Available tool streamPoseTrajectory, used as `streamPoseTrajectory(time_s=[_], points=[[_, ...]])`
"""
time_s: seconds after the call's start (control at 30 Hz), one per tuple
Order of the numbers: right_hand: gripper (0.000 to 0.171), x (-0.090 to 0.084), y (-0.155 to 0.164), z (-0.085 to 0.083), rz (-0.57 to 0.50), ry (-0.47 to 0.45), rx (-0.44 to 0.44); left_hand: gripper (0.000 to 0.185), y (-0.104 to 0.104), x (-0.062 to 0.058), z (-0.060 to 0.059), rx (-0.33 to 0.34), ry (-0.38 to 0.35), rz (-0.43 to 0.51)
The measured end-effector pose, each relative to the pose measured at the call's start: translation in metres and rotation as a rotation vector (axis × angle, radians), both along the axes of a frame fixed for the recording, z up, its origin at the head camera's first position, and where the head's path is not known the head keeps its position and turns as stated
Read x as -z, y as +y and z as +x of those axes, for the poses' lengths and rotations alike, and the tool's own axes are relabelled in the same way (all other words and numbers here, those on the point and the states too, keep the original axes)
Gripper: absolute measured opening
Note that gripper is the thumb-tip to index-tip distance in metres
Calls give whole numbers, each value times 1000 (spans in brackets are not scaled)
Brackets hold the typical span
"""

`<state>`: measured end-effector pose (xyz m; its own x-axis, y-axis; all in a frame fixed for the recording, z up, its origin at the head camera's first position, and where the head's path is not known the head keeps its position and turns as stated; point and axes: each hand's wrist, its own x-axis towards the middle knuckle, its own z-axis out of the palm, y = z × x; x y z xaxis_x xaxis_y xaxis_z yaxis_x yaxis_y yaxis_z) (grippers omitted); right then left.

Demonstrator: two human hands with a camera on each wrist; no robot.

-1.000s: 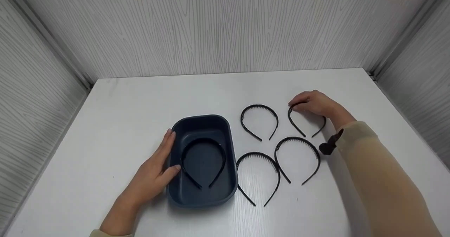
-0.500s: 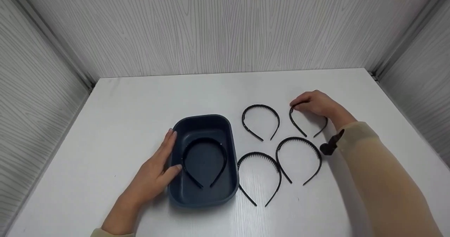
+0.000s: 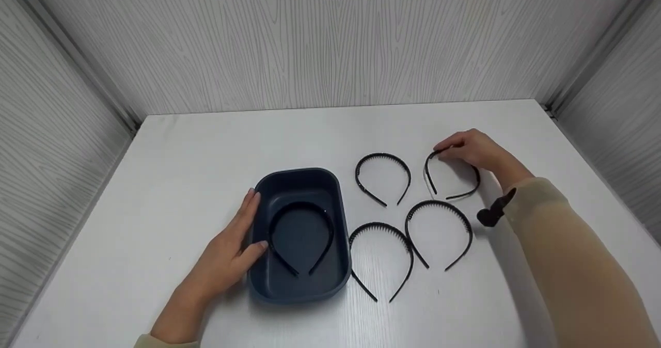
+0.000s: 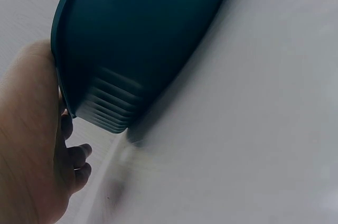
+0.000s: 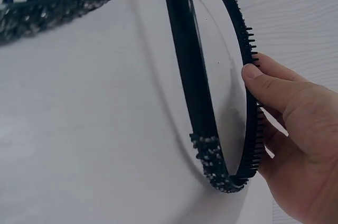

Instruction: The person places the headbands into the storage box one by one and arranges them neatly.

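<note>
My left hand (image 3: 219, 263) holds the left side of a dark blue plastic basin (image 3: 343, 219), with the thumb over its rim and the other fingers along its outer wall. Inside the basin lies one black toothed headband (image 3: 331, 229). At the right, my right hand (image 3: 477, 152) pinches another black headband (image 5: 187, 49) by its curved top between thumb and fingers. This held headband stands tilted up in the right wrist view, its teeth towards the fingers and a glittery beaded patch (image 5: 211, 166) on one side.
Three more black headbands rest on the white table (image 3: 217, 136): a back one (image 3: 383, 155), a middle one (image 3: 439, 203) and a front one (image 3: 379, 225) right beside the basin. A wood-grain panel (image 3: 330, 43) rises behind the table.
My right hand has moved slightly up and to the right with the pinched headband, whose ends have tilted and shifted. My left hand and the basin stay in place.
</note>
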<state>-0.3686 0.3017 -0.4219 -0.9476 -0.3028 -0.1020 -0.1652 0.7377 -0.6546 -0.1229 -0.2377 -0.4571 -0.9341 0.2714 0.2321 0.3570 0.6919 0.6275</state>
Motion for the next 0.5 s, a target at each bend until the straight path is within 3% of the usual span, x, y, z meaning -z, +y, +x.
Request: streamPoseTrajectory(time_s=[0.5], points=[[27,-29,-4,8,55,37,-20,87,-1,1,0,8,12,-3]])
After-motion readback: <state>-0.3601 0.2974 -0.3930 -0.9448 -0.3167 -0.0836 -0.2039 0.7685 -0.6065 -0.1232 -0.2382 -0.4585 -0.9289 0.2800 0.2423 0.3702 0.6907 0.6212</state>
